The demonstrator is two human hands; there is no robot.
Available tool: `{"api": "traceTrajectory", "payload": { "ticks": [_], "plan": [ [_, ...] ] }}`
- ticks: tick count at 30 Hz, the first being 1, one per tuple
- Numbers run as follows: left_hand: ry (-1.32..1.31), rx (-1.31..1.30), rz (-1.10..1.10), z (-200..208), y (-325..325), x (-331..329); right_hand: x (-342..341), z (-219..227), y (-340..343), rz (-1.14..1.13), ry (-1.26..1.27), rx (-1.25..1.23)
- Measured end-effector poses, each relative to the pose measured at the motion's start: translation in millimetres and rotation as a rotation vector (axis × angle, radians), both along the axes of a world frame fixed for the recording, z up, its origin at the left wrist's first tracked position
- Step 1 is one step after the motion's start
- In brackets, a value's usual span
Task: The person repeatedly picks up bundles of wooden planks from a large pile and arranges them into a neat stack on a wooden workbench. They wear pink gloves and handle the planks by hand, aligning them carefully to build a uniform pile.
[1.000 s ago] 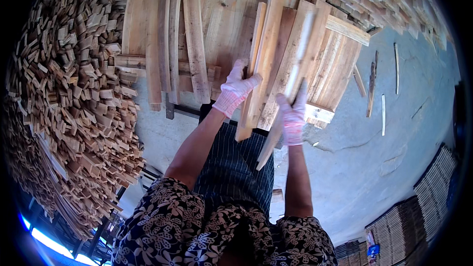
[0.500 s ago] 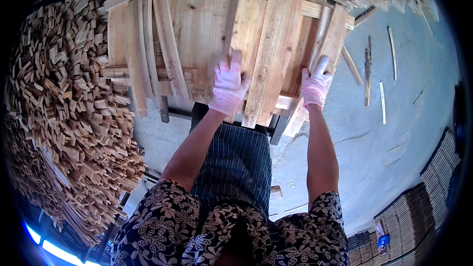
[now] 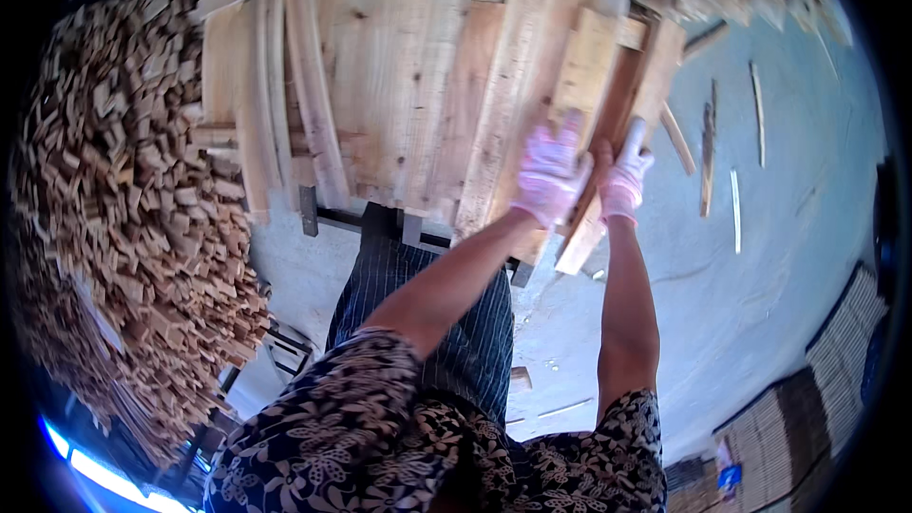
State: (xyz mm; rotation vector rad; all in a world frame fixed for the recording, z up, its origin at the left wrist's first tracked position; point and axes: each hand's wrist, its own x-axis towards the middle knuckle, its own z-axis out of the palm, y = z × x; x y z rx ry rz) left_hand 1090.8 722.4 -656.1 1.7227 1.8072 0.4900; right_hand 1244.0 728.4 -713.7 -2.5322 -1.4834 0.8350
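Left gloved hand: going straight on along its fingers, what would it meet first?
The left gloved hand would probably meet the pale yellow wooden board first, which seems to run under its fingers; depth is unclear.

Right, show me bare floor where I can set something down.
Bare grey concrete floor lies between the thin wooden strips and pale slatted stacks at lower right. Crowded: the centre, with long pale wooden boards, and the left, with heaped brown wood offcuts.

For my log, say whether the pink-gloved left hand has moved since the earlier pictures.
Yes: the left hand has moved rightward, toward the thin brown wooden stick on the grey floor.
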Motion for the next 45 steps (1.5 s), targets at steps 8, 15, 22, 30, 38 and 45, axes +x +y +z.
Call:
{"api": "traceTrajectory", "payload": {
  "ticks": [8, 15, 22, 30, 38, 45],
  "plan": [
    [-0.012, -0.186, -0.117, 56.9, 19.7, -46.8, 22.8, -20.9, -13.2, -0.093, 0.2, 0.135],
    [0.705, -0.103, 0.391, 66.5, 37.9, -363.5, -42.7, -15.5, -6.5, 0.031, 0.12, 0.073],
    [0.362, -0.648, 0.49, 56.7, 55.8, -480.1, -171.5, 53.8, 35.3, 0.525, -0.195, 0.394],
    [-0.091, -0.532, 0.435, 48.6, 62.8, -515.9, -458.7, 52.7, 60.4, 0.142, 0.459, -0.038],
    [-0.019, -0.574, 0.545, 26.4, 35.7, -535.5, -493.9, 154.5, 40.6, 0.073, 0.437, -0.199],
    [0.235, -0.277, -0.196, 21.2, 17.6, -544.2, -537.3, 67.1, 63.2, 0.009, 0.627, -0.132]
  ]
}}
